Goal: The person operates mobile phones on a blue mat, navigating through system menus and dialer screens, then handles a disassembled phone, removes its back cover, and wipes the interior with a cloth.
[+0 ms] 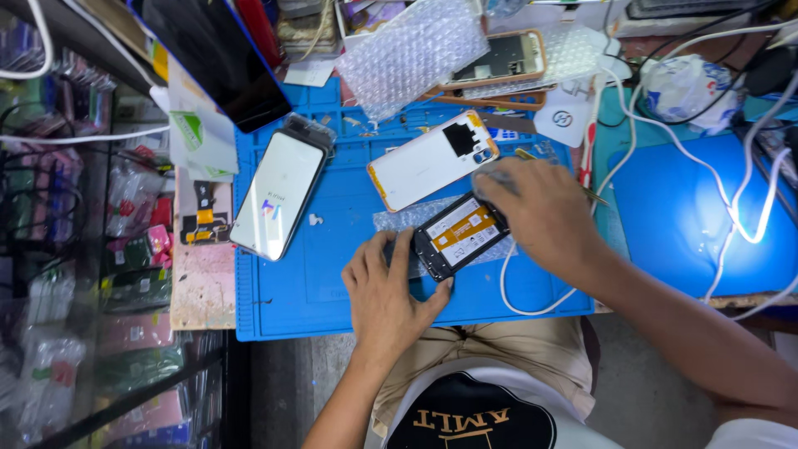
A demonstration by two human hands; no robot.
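Note:
An opened phone body (459, 236) with an orange-labelled battery lies face down on a blue work mat (316, 283). My left hand (391, 287) holds its near end, fingers pressing the lower edge. My right hand (536, 212) grips its far end from above. A white back cover (424, 162) with a camera cut-out lies just beyond the phone. Further left rests a white phone screen (278, 195), face up.
Bubble wrap (407, 50) and a phone in a tan case (499, 60) sit at the back. A white cable (706, 166) loops over a lit blue surface on the right. A dark tablet (220, 58) leans at the back left. Packaged parts hang on the left.

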